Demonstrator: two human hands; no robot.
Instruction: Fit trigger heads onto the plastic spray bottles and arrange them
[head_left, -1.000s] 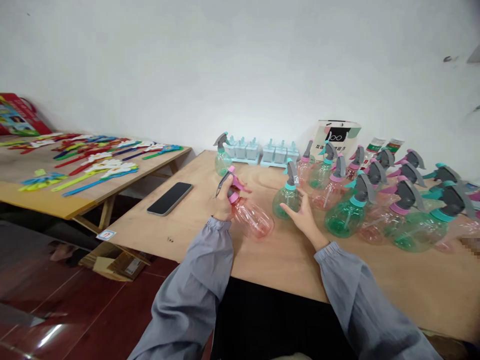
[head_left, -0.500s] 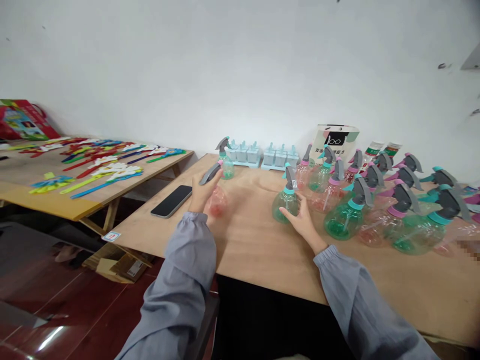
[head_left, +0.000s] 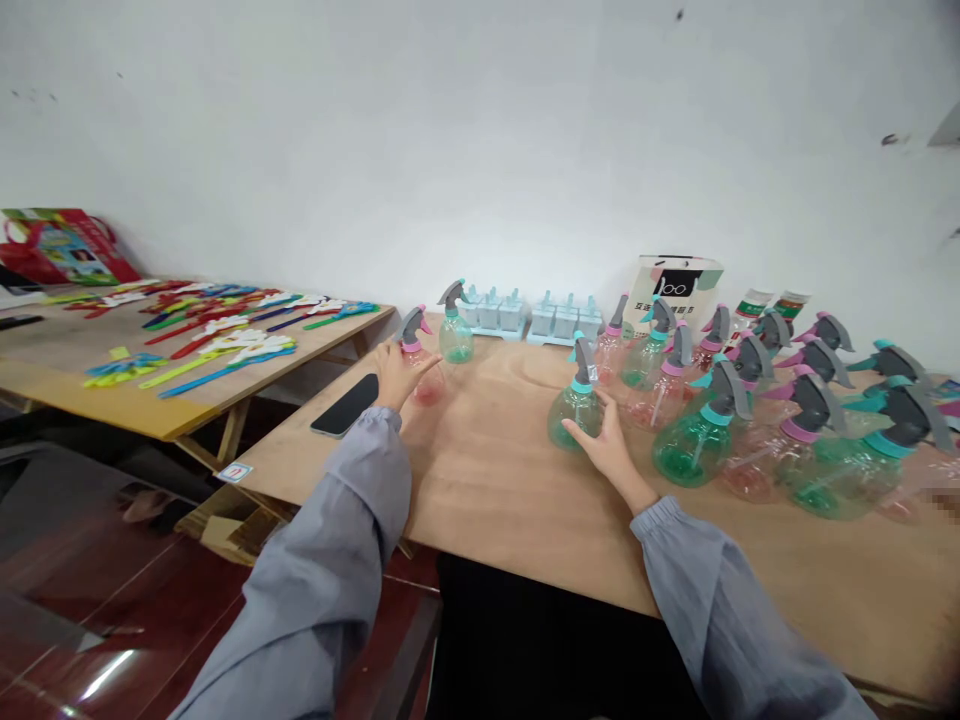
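At the middle of the table, a pink spray bottle [head_left: 428, 388] with a grey trigger head stands upright. My left hand [head_left: 397, 375] is wrapped round its left side, and some fingers are hidden behind it. Further right, a green spray bottle [head_left: 568, 412] with a turquoise collar rests upright on the wood. My right hand [head_left: 606, 438] curves round its right side, thumb in front and fingertips partly hidden. Just behind the pink bottle is another green spray bottle [head_left: 456, 340]. A black phone [head_left: 346, 405] lies beside my left wrist.
Several pink and green spray bottles [head_left: 690, 450] crowd the right side. Pale blue ice-pop molds [head_left: 501, 315], a printed box [head_left: 675, 290] and two tubes [head_left: 789, 306] line the wall. A second table [head_left: 161, 420] at left holds colourful plastic hand clappers [head_left: 217, 345].
My left hand has carried the pink spray bottle left and back, next to the rear green one, and its head now stands more upright. My right hand stays at its green bottle.
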